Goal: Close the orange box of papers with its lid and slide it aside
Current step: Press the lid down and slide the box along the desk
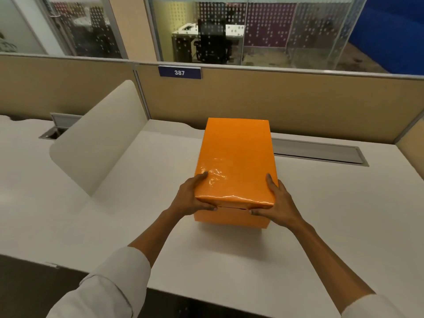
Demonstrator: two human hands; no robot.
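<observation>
Even, soft overhead light, fairly bright. Glare streaks the near end of the glossy lid [236, 157]. A faint shadow lies on the surface [321, 214] under the box. Wide-angle bending curves the edges; the whole view is slightly soft.

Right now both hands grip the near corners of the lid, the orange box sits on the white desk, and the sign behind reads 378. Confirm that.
One slip: the head view shows the sign reads 387. The left hand and right hand do grip the lid on the orange box, on the white desk.
</observation>
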